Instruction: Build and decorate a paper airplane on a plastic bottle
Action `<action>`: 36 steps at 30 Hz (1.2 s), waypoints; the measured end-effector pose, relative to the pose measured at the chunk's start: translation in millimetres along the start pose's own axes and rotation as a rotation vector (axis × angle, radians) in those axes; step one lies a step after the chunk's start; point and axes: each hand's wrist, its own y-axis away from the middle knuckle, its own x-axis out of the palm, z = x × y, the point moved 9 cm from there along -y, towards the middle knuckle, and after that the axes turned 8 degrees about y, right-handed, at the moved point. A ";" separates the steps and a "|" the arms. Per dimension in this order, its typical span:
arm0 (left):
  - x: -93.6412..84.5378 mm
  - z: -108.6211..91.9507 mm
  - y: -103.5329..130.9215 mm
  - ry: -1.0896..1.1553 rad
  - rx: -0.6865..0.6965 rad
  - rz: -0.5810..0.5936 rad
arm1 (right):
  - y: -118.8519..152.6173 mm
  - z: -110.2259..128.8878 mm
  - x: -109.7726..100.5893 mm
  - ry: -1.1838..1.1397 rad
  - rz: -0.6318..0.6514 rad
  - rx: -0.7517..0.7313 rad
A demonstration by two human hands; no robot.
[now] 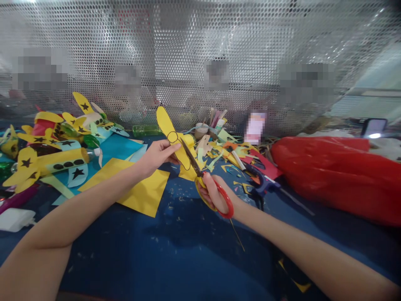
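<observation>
My left hand (159, 155) pinches a yellow paper propeller shape (166, 122) with a drawn outline and a circle at its middle. In my right hand (214, 193) are scissors (226, 200) with red and yellow handles. Their dark blades lie along the right edge of the propeller shape's lower blade, close to my left fingertips. Yellow sheets (147, 194) rest on the blue table (140, 259) below my left forearm. Finished-looking yellow planes with black stars (67, 161) are piled at the left.
Paper scraps (216, 152) and a blue glue gun (266, 184) lie beyond and right of my right hand. A red plastic bag (332, 179) fills the right side. A white adapter (15, 219) sits at the left edge. Perforated metal mesh (188, 50) stands behind.
</observation>
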 end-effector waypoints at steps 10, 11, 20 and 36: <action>-4.5 2.4 -3.6 0.023 -0.003 -0.022 | -0.4 -3.2 1.9 0.022 0.025 0.004; -5.7 2.6 -4.4 0.025 0.004 -0.026 | 0.0 -3.2 2.7 0.029 0.032 0.010; -8.1 2.5 -6.3 0.016 0.050 -0.009 | 0.8 -2.8 3.5 0.036 0.030 0.014; 1.3 -3.4 -1.9 -0.039 0.082 0.057 | -3.3 -0.3 6.5 -0.030 0.135 0.043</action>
